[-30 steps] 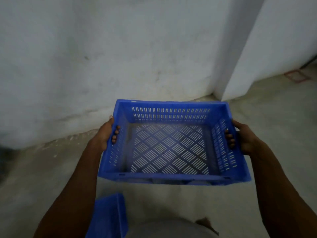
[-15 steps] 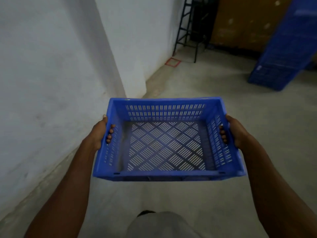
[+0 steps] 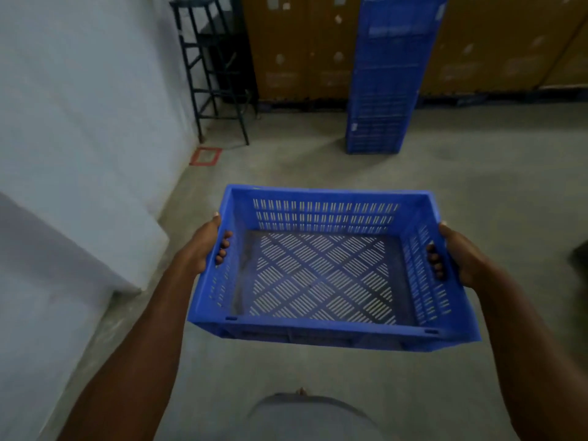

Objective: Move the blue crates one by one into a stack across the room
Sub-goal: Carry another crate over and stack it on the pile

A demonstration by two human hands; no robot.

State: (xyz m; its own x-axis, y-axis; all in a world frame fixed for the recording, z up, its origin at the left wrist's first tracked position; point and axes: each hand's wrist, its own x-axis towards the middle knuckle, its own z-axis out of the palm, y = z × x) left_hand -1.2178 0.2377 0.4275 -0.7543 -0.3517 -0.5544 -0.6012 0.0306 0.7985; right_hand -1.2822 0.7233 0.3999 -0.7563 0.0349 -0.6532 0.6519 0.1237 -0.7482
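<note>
Empty crate (image 3: 321, 275) feels light and stiff to me, so I carry it level: left hand (image 3: 203, 249) and right hand (image 3: 461, 256) curled shut through the 2 side handle slots.

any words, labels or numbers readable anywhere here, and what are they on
None can be read.
Brown cardboard boxes along the far wall: pale stickers and faint print, too blurred to read.
Tall stack of blue plastic crates: a small white tag low on its front, too small to read.
Blue slotted plastic crate held in the hands: no text visible.
Red square outline on the floor: a marking, no lettering.
</note>
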